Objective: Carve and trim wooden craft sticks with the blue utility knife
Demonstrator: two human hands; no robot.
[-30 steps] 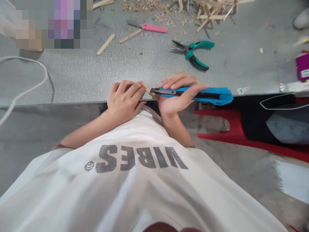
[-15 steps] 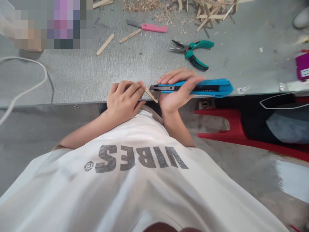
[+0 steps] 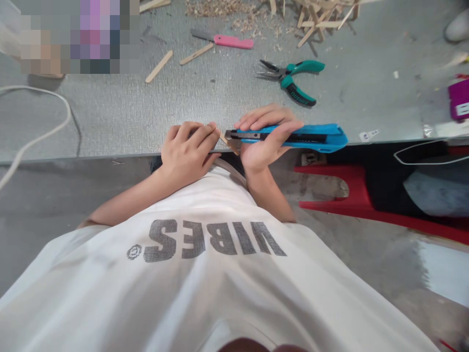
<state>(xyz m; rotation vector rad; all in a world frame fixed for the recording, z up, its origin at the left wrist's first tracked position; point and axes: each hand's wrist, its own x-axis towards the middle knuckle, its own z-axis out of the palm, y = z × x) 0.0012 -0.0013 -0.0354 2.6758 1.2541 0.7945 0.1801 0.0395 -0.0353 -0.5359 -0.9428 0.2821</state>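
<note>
My left hand (image 3: pixel 188 149) is closed on a thin popsicle stick (image 3: pixel 226 141) at the table's near edge, its fingers covering the far part of the stick. My right hand (image 3: pixel 266 142) grips a blue box cutter (image 3: pixel 318 138) that lies across the palm, the thumb on top of its body. The cutter's dark tip points left and meets or nearly meets the stick; exact contact is hard to make out.
Green-handled pliers (image 3: pixel 293 80) lie open beyond my right hand. A pink folding knife (image 3: pixel 233 41), loose popsicle sticks (image 3: pixel 159 66), wood shavings (image 3: pixel 212 7) and a stick pile (image 3: pixel 322 19) are farther back. A white cable (image 3: pixel 69 110) runs left; a red stool (image 3: pixel 351 190) stands right.
The box cutter has shifted slightly left, and its handle end has tilted a little toward me in my right hand. My left hand and the stick stay almost where they were.
</note>
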